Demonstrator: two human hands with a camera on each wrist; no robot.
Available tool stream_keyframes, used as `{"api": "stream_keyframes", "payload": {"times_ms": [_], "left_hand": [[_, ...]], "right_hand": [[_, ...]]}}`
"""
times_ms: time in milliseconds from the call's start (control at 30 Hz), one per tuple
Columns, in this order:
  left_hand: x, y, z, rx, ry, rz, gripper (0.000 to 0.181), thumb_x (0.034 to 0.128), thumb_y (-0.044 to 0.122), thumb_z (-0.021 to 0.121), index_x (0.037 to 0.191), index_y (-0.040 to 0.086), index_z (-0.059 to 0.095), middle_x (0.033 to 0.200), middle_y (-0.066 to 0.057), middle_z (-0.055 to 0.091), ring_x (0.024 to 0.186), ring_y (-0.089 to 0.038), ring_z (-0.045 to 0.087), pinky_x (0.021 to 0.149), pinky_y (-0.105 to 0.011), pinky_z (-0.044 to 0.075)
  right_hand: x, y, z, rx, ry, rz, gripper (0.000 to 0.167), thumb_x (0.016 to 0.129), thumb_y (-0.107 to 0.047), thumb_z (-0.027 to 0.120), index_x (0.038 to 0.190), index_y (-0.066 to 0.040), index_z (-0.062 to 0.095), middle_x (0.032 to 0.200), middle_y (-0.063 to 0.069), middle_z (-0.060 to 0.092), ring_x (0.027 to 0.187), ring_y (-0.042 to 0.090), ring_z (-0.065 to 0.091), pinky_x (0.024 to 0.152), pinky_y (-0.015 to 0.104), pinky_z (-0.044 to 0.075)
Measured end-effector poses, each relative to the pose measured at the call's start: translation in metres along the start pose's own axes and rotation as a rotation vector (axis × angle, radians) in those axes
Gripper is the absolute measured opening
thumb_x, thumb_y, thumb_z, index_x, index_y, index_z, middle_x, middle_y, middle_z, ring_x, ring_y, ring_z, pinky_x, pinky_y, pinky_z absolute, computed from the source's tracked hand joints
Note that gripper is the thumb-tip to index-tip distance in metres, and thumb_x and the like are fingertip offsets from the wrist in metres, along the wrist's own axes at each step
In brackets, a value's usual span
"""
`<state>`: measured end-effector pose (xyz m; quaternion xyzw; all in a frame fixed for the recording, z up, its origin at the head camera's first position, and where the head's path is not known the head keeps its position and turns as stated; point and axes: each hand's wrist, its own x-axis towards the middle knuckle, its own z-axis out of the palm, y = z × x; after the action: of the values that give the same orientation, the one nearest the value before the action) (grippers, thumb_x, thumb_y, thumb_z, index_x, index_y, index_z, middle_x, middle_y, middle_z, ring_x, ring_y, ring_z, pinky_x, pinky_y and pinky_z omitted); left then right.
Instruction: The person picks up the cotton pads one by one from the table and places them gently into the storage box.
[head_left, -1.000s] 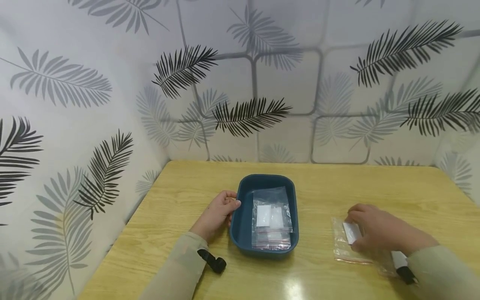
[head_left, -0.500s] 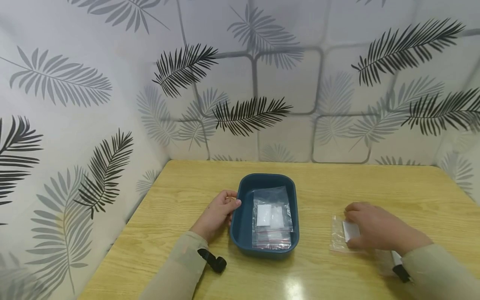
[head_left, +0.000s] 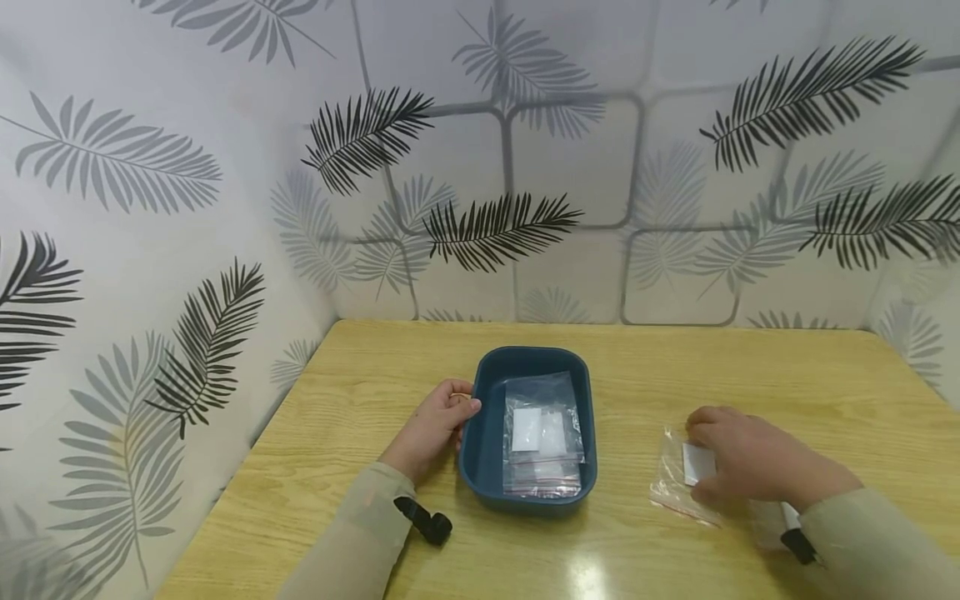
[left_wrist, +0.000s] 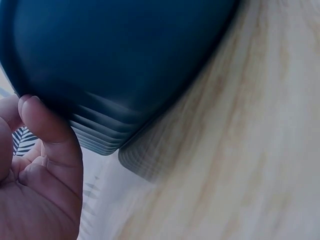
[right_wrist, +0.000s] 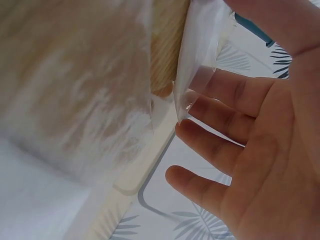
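My left hand holds the left wall of a dark blue plastic bin, thumb over the rim. The left wrist view shows that thumb against the bin's side. Inside the bin lie several clear zip bags with white inserts. To the bin's right, my right hand pinches a clear zip bag holding a white card. In the right wrist view this bag stands between thumb and fingers. Another clear bag lies under the right wrist, partly hidden by the sleeve.
The bin and bags are on a wood-grain table. Leaf-patterned wall covering rises behind the table and along its left side. Clear plastic fills much of the right wrist view, close to the lens.
The bag at my right hand has shifted slightly left and tilted, its red-edged end now slanting off the tabletop. My right hand has moved a little left. Left hand and bin stay put.
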<state>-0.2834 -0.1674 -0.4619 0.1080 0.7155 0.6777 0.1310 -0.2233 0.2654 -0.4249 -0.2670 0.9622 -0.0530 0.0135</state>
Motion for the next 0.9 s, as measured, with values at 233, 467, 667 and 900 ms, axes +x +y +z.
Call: {"api": "stream_keyframes", "payload": {"times_ms": [233,467,667,900], "left_hand": [[0.001,-0.001,0.0,-0.001,0.002,-0.002,0.037,0.1034,0.021,0.061,0.133,0.005,0.046,0.08,-0.005,0.051,0.062,-0.019,0.047,0.057,-0.03,0.045],[0.001,-0.002,0.0,-0.005,0.004,-0.012,0.037,0.1035,0.022,0.061,0.133,0.005,0.047,0.081,-0.006,0.052,0.062,-0.019,0.047,0.057,-0.03,0.045],[0.002,-0.002,0.0,-0.008,0.009,-0.009,0.035,0.1033,0.021,0.061,0.132,0.005,0.047,0.08,-0.005,0.053,0.061,-0.018,0.047,0.057,-0.029,0.045],[0.001,-0.002,0.0,-0.001,0.012,-0.011,0.033,0.104,0.019,0.059,0.132,0.005,0.047,0.08,-0.005,0.052,0.061,-0.019,0.046,0.056,-0.029,0.044]], "right_hand": [[0.002,0.001,0.0,-0.013,0.01,-0.013,0.055,0.07,-0.045,0.085,0.105,-0.005,0.069,0.118,0.011,0.062,0.105,0.034,0.06,0.082,0.051,0.051],[0.004,-0.003,0.0,-0.043,0.03,-0.013,0.051,0.067,-0.044,0.084,0.099,-0.007,0.068,0.109,0.007,0.064,0.096,0.03,0.061,0.077,0.047,0.051],[0.007,-0.01,-0.002,-0.103,0.046,0.0,0.047,0.066,-0.042,0.082,0.094,-0.007,0.068,0.103,0.006,0.065,0.092,0.031,0.062,0.077,0.05,0.052],[0.011,-0.011,0.003,-0.186,0.06,0.015,0.051,0.067,-0.046,0.081,0.094,-0.004,0.068,0.1,0.008,0.066,0.093,0.034,0.062,0.075,0.053,0.053]]}}
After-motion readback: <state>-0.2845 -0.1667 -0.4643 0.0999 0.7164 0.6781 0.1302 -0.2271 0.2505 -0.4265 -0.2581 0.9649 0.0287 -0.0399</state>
